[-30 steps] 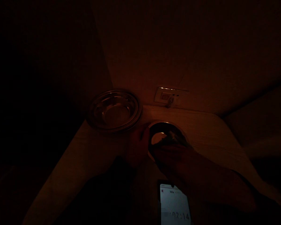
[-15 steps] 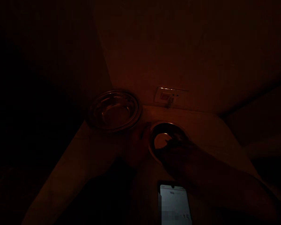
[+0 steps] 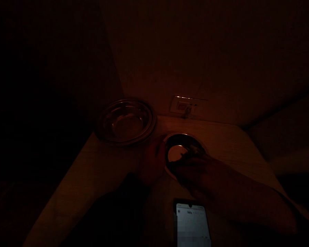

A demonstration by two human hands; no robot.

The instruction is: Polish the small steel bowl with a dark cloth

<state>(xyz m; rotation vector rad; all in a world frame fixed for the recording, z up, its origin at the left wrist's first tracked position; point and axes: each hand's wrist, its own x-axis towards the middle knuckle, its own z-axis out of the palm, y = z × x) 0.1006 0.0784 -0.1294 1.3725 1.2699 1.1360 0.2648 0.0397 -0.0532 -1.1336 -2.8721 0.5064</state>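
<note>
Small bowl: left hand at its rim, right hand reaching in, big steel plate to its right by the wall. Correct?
No. The head view shows the steel plate left of the small bowl, not right. Left hand at the rim and right hand reaching in are correct.

At bowl point(image 3: 175, 153): left hand point(image 3: 151, 162), right hand point(image 3: 197, 168)

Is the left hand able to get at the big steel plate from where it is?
Probably yes. The left hand sits against the left rim of the bowl, and the plate lies just beyond it on the same counter. Nothing shows between them, though the picture is very dark.
</note>
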